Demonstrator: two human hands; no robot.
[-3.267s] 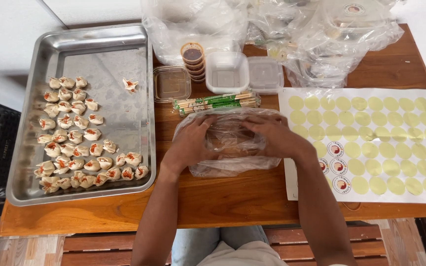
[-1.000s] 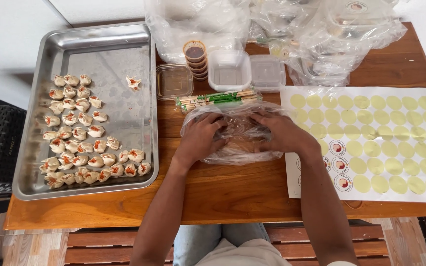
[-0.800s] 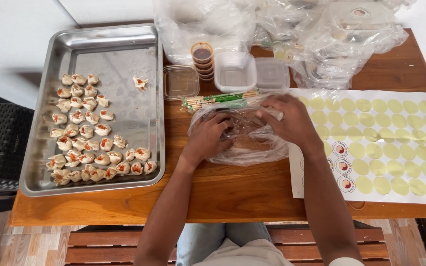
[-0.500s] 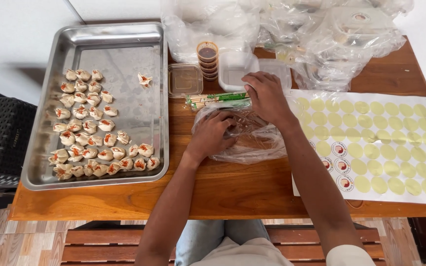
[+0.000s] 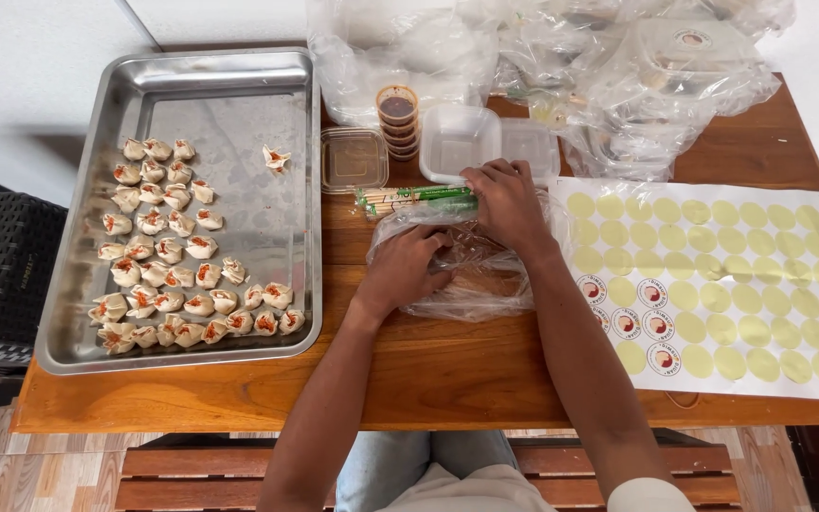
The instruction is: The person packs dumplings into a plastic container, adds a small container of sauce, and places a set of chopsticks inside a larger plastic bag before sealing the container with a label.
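My left hand presses down on a clear plastic bag with a brownish container inside, gripping its left side. My right hand lies at the bag's far edge. Its fingers curl over the right end of a bundle of green-wrapped chopsticks, which lies just beyond the bag. Both hands are at the middle of the wooden table.
A steel tray on the left holds several dumplings. Stacked sauce cups, a clear lidded box and a white box stand beyond the chopsticks. A sheet of round stickers lies at right, and filled plastic bags at the back.
My right hand left the bag, reached toward the white box, then came back onto the chopsticks' right end. My left hand stayed on the bag. The camera shifted slightly.
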